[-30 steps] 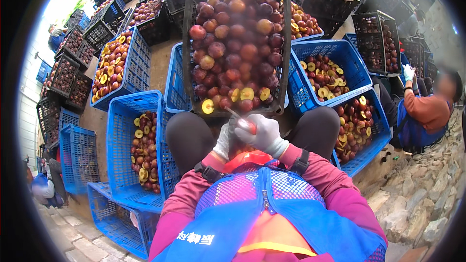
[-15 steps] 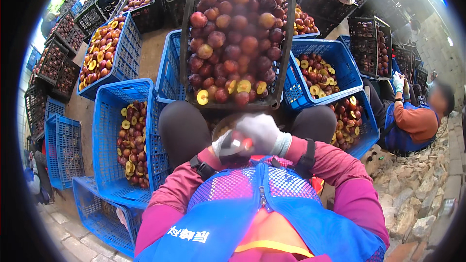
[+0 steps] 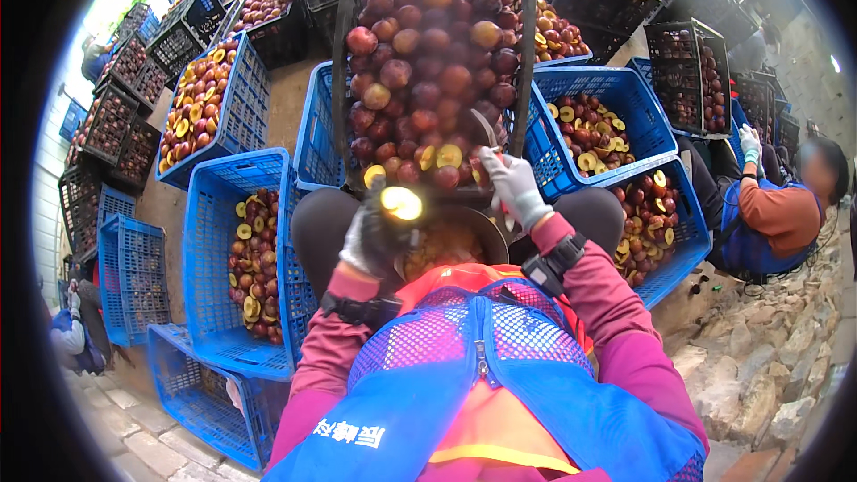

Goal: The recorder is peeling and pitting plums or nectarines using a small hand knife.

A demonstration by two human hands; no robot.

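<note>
- Black plastic crate (image 3: 340,62): whole plums (image 3: 433,45) fill it, with cut yellow faces along its near edge.
- Round bowl (image 3: 490,236): below that near edge, holding pale pieces.
- Left hand (image 3: 368,236): gloved, fingers grasping a plum half.
- Right hand (image 3: 516,187): gloved, fingers wrapped around a knife.
- Knife (image 3: 485,128): curved blade over the crate's near right corner.
- Plum half (image 3: 401,203): just off the near edge, left of its middle, yellow side up.

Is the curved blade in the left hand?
No, the right hand holds the curved blade, while the left hand holds a cut plum half.
</note>
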